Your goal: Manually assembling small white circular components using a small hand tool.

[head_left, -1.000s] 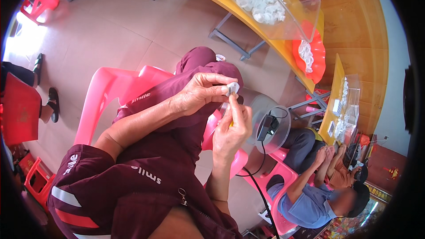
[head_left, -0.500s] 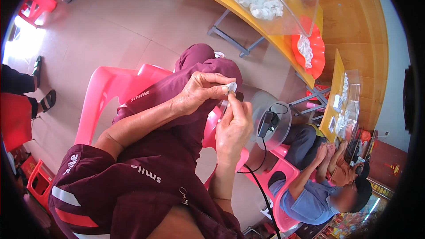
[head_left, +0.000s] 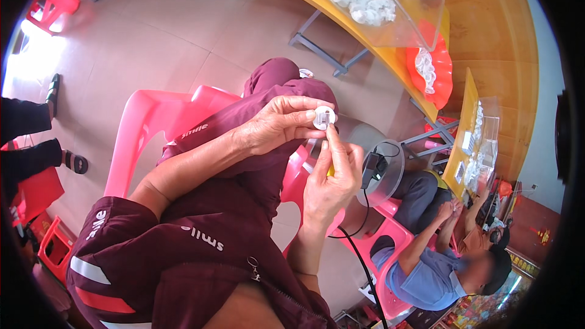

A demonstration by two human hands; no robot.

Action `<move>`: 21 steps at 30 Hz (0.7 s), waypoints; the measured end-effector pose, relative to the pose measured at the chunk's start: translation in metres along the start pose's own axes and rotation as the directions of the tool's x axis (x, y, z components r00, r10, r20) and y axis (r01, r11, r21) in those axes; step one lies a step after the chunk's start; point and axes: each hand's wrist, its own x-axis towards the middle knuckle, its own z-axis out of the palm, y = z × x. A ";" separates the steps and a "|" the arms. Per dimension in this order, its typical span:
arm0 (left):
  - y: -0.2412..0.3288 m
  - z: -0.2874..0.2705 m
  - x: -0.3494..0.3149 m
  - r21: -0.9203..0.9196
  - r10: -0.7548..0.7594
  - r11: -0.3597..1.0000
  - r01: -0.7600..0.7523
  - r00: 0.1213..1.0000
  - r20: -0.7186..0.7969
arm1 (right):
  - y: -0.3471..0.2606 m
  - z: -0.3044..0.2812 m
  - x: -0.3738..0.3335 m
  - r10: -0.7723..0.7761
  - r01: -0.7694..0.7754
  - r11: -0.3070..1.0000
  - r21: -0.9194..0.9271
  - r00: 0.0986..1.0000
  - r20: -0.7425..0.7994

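A small round white plastic part (head_left: 323,118) with slots in its face is pinched at its left side between the thumb and fingers of my left hand (head_left: 272,125). My right hand (head_left: 329,186) is closed just below it, with the forefinger tip at the part's lower edge. Between the curled fingers of my right hand shows a bit of something yellow (head_left: 331,170); its kind is hidden. Both hands are held above my right thigh.
Ahead, a yellow table (head_left: 341,23) bears a clear bin (head_left: 429,15) of white parts and a red bowl (head_left: 445,64). At right are a clear tub (head_left: 396,173) with a black adapter (head_left: 369,167) and a seated person (head_left: 420,268). Another person's legs (head_left: 30,152) show at left.
My left hand has turned the white part so its slotted face shows. My right hand has shifted slightly down and right, exposing something yellow. The legs at far left have moved.
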 end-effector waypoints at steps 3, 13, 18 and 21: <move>0.000 0.000 0.001 0.013 0.004 1.000 -0.004 1.000 0.000 | 0.000 0.004 0.000 0.004 -0.004 1.000 -0.009 1.000 0.006; -0.003 -0.001 0.001 0.034 0.083 0.996 -0.083 0.996 -0.011 | 0.001 0.016 0.001 0.015 -0.013 0.998 0.067 1.000 -0.020; -0.007 -0.005 0.001 0.033 0.090 0.996 -0.089 0.995 -0.032 | 0.004 0.019 0.001 -0.075 0.075 0.997 0.010 0.997 -0.028; -0.007 -0.004 -0.001 0.059 0.102 0.993 -0.100 0.994 -0.035 | 0.004 0.019 0.000 -0.059 0.060 0.998 0.017 0.998 -0.032</move>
